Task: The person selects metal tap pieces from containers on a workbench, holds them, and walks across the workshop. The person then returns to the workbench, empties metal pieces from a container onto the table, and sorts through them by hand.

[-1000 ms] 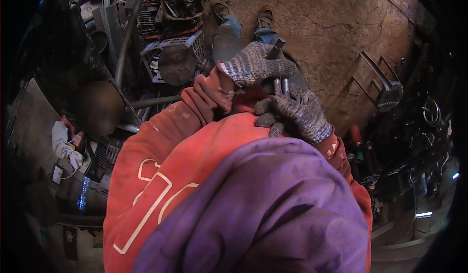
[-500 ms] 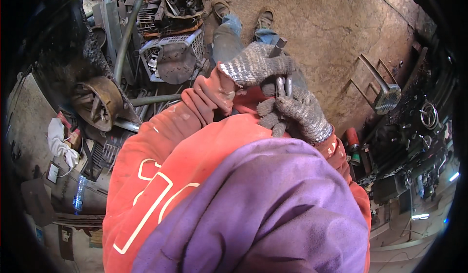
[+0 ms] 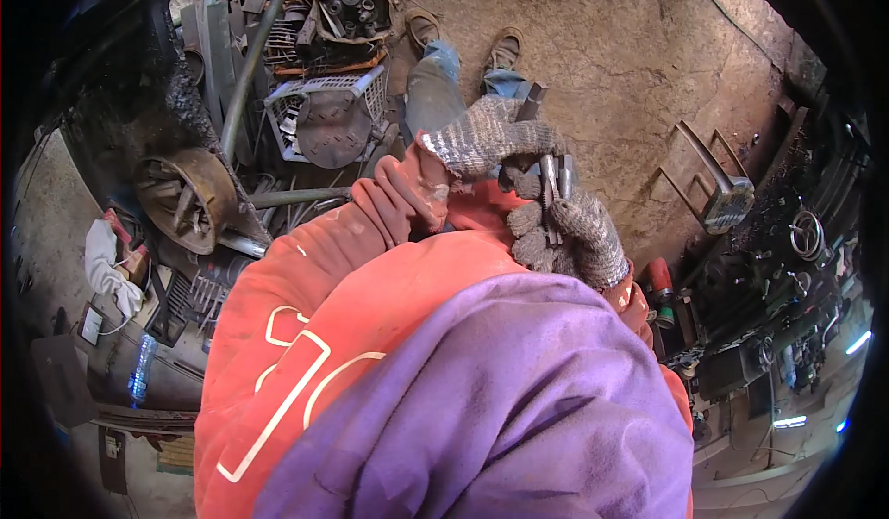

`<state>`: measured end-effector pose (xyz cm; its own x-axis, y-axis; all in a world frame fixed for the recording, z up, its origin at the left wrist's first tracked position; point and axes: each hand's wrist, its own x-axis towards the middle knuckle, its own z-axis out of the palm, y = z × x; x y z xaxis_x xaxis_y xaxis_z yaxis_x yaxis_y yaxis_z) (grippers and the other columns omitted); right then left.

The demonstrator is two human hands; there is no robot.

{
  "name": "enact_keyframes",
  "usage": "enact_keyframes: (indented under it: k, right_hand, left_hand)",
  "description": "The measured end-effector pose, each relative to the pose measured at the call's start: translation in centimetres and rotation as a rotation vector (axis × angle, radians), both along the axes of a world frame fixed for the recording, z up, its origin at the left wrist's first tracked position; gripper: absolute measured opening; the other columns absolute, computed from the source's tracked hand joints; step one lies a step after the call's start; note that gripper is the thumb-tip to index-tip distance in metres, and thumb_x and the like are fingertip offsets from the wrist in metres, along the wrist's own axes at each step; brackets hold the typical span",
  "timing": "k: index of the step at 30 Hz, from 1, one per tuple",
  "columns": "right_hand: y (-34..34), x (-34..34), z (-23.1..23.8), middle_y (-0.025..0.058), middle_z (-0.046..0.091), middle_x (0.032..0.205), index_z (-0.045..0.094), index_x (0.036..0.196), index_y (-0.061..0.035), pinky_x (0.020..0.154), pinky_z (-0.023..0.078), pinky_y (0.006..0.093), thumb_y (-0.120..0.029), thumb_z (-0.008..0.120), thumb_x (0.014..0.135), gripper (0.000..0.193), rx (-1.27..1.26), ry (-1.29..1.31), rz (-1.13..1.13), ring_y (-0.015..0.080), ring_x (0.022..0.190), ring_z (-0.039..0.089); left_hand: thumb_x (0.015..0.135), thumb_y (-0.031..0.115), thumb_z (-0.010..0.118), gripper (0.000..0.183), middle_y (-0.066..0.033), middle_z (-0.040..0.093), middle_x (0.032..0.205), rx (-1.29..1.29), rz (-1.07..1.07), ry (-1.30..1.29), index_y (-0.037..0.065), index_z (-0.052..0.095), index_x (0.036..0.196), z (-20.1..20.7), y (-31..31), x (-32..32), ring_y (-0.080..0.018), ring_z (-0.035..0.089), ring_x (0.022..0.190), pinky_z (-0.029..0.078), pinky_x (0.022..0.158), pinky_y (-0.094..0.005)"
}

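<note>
Both my hands wear grey knitted gloves and are raised close together in front of my chest. My left hand (image 3: 482, 135) curls around the upper end of a small dark metal tool (image 3: 548, 181) with narrow flat bars. My right hand (image 3: 579, 237) grips the same tool from below, fingers closed around it. A dark metal end (image 3: 531, 104) sticks out above my left glove. My orange sleeves and a purple garment fill the lower half of the view. My jeans and shoes (image 3: 505, 51) show below on the dirt floor.
A white plastic crate (image 3: 324, 116) with metal parts stands at the left, with a round rusty drum (image 3: 190, 200) and long pipes beside it. A metal frame stand (image 3: 708, 181) rests on the dirt floor at the right. Machinery and red cans (image 3: 659, 283) crowd the right edge.
My hands have stayed together on the tool with only slight shifts of the fingers. The view has swung, bringing the rusty drum at the left into sight.
</note>
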<state>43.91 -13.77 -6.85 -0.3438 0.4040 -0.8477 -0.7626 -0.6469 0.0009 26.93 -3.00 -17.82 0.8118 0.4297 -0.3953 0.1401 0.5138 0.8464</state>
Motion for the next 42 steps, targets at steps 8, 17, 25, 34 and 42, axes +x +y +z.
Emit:
enact_keyframes:
  k: [8,17,25,34,42]
  right_hand:
    - [0.5,-0.3,0.2,0.0236,0.07,0.104,0.058,0.123,0.0099,0.059,0.062,0.0356,-0.024,0.069,0.094,0.046,0.042,-0.078,0.089,0.0304,0.08,0.074]
    - [1.0,-0.3,0.0,0.0246,0.07,0.104,0.055,0.127,0.0095,0.058,0.062,0.0345,-0.02,0.066,0.096,0.044,0.096,-0.164,0.223,0.0313,0.079,0.074]
    - [1.4,-0.7,0.6,0.0246,0.069,0.105,0.051,0.132,0.0072,0.059,0.062,0.0347,-0.021,0.063,0.097,0.047,0.044,-0.087,0.134,0.0309,0.081,0.073]
    - [0.5,-0.5,0.0,0.0208,0.071,0.099,0.059,0.123,0.0071,0.065,0.061,0.0367,-0.024,0.07,0.092,0.045,-0.012,-0.08,0.044,0.0281,0.079,0.073]
    - [0.2,-0.4,0.7,0.0208,0.072,0.1,0.052,0.131,0.0057,0.066,0.061,0.037,-0.028,0.072,0.091,0.056,-0.015,0.124,-0.134,0.0277,0.077,0.073]
  left_hand:
    - [0.103,0.011,0.052,0.024,-0.0064,0.07,0.109,-0.044,-0.108,-0.017,0.006,0.069,0.12,-1.6,0.0,-0.8,-0.0167,0.068,0.094,0.054,0.078,-0.0296]
    - [0.1,0.016,0.056,0.025,-0.0032,0.07,0.105,0.257,-0.144,0.003,0.013,0.073,0.118,-2.0,0.2,-0.8,-0.0161,0.065,0.087,0.053,0.077,-0.0282]
    - [0.102,0.026,0.059,0.027,-0.0067,0.072,0.102,-0.011,-0.177,0.224,0.004,0.073,0.108,-1.9,0.7,-0.4,-0.013,0.066,0.093,0.053,0.075,-0.0274]
    - [0.101,0.024,0.062,0.027,-0.0075,0.07,0.082,-0.38,0.01,0.401,0.0,0.073,0.102,1.9,1.8,1.3,-0.0142,0.066,0.076,0.052,0.066,-0.0282]
    - [0.099,0.023,0.064,0.02,-0.0052,0.068,0.09,-0.115,0.093,0.066,0.007,0.068,0.11,1.5,0.2,0.0,-0.0109,0.062,0.073,0.048,0.06,-0.0271]
